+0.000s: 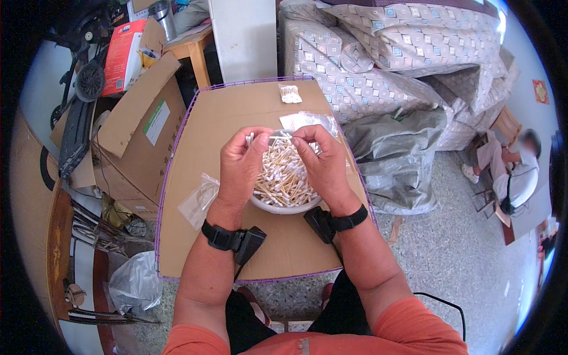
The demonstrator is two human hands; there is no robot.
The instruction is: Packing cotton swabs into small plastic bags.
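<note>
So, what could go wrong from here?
The thin swab stretched between the left hand and right hand could slip or bend, as it appears to be held only near its ends.
The bowl is heaped with loose swabs, and the black device on the right wrist sits close to its rim; a knock might spill some.
The clear bag near the left forearm might get dragged.

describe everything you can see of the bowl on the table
The bowl is round and whitish, perhaps plastic or ceramic, with a smooth rim. It stands upright on the brown tabletop, filled with cotton swabs lying at many angles, with white tips and pale, wood-like sticks. The left hand and right hand are over it, hiding parts of its rim; whether they touch it is unclear.
</note>
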